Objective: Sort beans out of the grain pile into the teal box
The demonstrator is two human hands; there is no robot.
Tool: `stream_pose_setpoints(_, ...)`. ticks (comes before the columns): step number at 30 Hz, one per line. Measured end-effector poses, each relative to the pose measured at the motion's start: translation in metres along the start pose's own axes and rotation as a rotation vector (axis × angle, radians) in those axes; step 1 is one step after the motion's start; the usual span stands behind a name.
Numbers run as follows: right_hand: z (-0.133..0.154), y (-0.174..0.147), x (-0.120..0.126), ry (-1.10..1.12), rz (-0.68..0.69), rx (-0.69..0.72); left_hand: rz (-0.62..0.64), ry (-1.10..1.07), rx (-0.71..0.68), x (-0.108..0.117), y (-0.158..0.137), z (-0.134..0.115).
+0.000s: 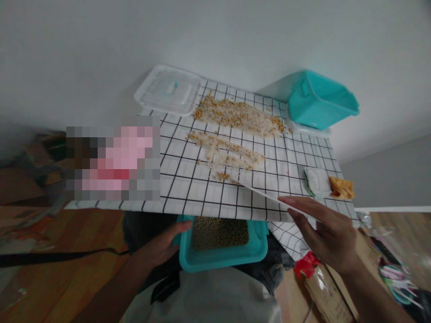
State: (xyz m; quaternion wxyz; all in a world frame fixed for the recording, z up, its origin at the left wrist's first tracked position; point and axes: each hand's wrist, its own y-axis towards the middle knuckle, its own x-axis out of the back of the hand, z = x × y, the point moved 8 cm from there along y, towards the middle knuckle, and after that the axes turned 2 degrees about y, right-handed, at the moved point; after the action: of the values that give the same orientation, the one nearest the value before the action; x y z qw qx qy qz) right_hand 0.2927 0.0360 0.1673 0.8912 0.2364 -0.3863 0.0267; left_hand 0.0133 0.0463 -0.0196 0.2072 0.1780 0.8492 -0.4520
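My left hand point(169, 240) grips the left side of a teal plastic container point(224, 262), its thumb over the rim and its other fingers mostly hidden. The container sits by my lap under the table's front edge, and round beans point(220, 233) cover its bottom. My right hand point(325, 233) pinches a thin white stick point(261, 193) that slants left over the checked cloth. The stick's far tip is at a small cluster of yellowish beans point(222, 176). Farther back lie a thin strip of mixed grains and beans point(232, 154) and a larger pile of them point(240, 116).
A clear plastic lid point(170, 89) lies at the back left. Against the wall at the back right stands a teal bin point(319, 103). A white packet point(317, 181) and a crumpled orange wrapper point(341, 187) rest on the right. A blurred-out pink patch point(124, 152) covers the left side.
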Motion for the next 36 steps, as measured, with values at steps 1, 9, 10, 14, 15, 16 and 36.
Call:
stream_pose_setpoints(1, 0.001, 0.0, 0.0, 0.006, 0.002, 0.008, 0.005, -0.006, 0.005, 0.002, 0.001, 0.002)
stream_pose_setpoints(9, 0.005, -0.002, -0.006, 0.008, 0.076, 0.045, 0.025, -0.023, 0.017, 0.003, 0.005, 0.009)
stream_pose_setpoints(10, 0.006, -0.004, -0.006, 0.013, 0.082, 0.047, 0.03, -0.026, 0.016, 0.003, 0.005, 0.008)
stream_pose_setpoints(14, 0.015, -0.011, -0.009, 0.052, 0.113, 0.055, 0.016, -0.01, 0.001, 0.009, 0.005, 0.007)
stream_pose_setpoints(15, 0.019, -0.013, -0.01, 0.08, 0.128, 0.062, 0.0, 0.007, -0.014, 0.013, 0.005, 0.007)
stream_pose_setpoints(16, 0.024, -0.015, -0.012, 0.114, 0.146, 0.073, -0.016, 0.027, -0.029, 0.017, 0.006, 0.007)
stream_pose_setpoints(36, -0.009, 0.048, -0.008, -0.062, -0.084, -0.056, -0.037, 0.254, -0.13, 0.041, 0.01, 0.014)
